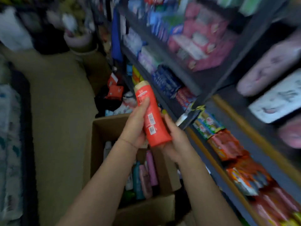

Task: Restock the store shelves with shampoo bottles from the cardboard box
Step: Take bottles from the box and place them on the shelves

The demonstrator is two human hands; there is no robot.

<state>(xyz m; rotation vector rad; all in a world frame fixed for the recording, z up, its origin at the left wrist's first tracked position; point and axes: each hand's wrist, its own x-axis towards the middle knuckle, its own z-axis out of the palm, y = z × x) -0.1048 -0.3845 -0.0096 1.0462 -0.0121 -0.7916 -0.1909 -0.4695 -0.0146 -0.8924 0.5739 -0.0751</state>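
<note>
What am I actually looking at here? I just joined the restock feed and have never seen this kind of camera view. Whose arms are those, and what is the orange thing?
There is only one picture, taken by a wide-angle camera worn on a person's head, looking forward and down. That is why the arms reach in from the bottom and the edges look bent and blurred. No machine is involved: these are the person's own bare hands.

The left hand and right hand together hold an orange shampoo bottle, its pale cap pointing away from the camera. Below them sits an open cardboard box with more bottles inside, pink and teal among them. To the right run dark store shelves packed with colourful packets, too blurred to read.
</note>
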